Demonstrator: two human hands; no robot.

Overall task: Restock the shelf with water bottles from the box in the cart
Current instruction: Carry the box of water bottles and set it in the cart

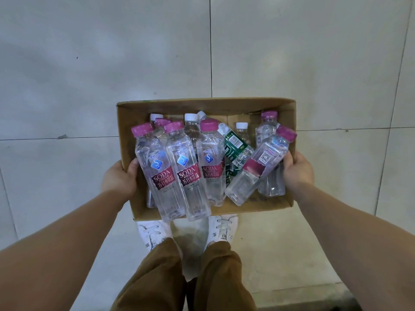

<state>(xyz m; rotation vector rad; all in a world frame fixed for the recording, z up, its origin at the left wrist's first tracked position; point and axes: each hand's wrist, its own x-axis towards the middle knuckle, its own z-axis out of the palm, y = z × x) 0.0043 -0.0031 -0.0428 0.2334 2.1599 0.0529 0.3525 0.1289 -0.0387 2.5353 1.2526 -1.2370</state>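
Our left hand (120, 176) and right hand (297, 170) grip box (202, 104) side edges | bottles (187, 169) lie caps-away, one slanted | fingers hidden underneath

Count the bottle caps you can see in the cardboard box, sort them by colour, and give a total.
Pink caps: 6
White caps: 4
Total: 10 caps visible in the box; bottles lying underneath may hide more.
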